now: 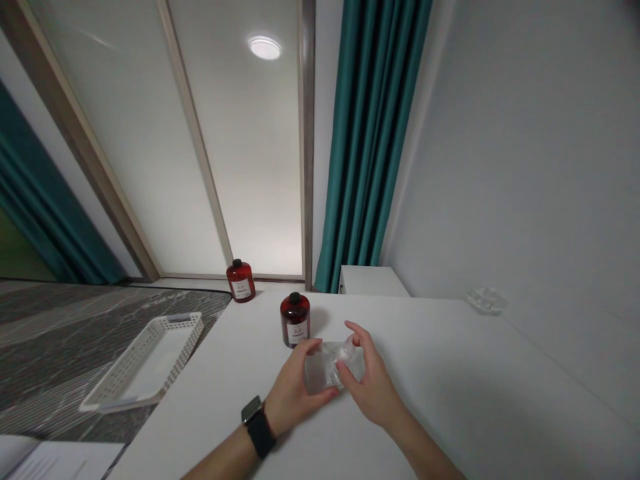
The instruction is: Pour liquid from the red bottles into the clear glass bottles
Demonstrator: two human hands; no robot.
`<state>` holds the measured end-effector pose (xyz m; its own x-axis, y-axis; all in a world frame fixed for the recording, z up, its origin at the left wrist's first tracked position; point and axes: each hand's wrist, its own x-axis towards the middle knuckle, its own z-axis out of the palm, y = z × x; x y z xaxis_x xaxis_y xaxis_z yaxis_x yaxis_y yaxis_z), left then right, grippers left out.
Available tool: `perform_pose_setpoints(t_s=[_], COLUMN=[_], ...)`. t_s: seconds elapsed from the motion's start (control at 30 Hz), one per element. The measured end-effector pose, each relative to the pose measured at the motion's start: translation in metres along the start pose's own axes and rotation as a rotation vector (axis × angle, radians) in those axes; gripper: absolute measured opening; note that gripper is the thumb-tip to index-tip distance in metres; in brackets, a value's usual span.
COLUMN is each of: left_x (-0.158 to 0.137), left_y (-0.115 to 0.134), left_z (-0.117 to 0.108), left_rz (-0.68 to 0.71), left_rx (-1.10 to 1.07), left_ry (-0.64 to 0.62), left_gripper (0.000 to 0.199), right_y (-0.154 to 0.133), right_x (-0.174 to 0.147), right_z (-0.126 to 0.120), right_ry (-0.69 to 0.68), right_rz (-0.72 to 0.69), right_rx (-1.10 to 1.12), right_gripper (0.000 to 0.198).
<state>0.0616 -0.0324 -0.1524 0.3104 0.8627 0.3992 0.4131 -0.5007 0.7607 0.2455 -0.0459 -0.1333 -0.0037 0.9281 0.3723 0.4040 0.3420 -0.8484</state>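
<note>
My left hand point(296, 393) is wrapped round the near left side of a small clear container point(315, 375), thumb and fingers along its edges. Crinkled clear plastic point(331, 365) shows in it; whether this is a bag or film I cannot tell. My right hand point(375, 390) is curled over the container's right side, its fingers closed on the clear plastic and the index finger raised. Just beyond the left fingertips, a dark red bottle point(295, 317) with a black cap and white label stands upright on the white table point(240, 373).
Another red bottle point(241, 283) stands at the table's far left corner. Clear crumpled plastic point(486, 301) lies by the wall at the right. A white perforated basket point(175, 363) is left of the table, with papers point(65, 460) nearer. A white cabinet point(373, 280) stands behind.
</note>
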Motion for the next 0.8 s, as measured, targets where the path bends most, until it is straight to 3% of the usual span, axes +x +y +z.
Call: perform_pose_setpoints(t_s=[0.13, 0.3, 0.53, 0.8], left_x=[-0.001, -0.001, -0.001, 0.0], left_y=[0.0, 0.001, 0.001, 0.0], left_z=[0.0, 0.0, -0.001, -0.001], left_rz=[-0.004, -0.017, -0.017, -0.059], left_rx=[-0.005, -0.023, -0.043, -0.086], left_ry=[0.011, 0.011, 0.012, 0.004], left_gripper=[0.069, 0.069, 0.068, 0.07], right_y=[0.0, 0.005, 0.009, 0.014], right_x=[0.0, 0.001, 0.0, 0.001], right_z=[0.001, 0.002, 0.004, 0.004], right_ry=[-0.034, 0.032, 0.001, 0.01], right_rz=[-0.065, -0.059, -0.147, -0.061], right_rx=[-0.006, 0.0, 0.024, 0.061], right_gripper=[0.049, 0.038, 0.039, 0.049])
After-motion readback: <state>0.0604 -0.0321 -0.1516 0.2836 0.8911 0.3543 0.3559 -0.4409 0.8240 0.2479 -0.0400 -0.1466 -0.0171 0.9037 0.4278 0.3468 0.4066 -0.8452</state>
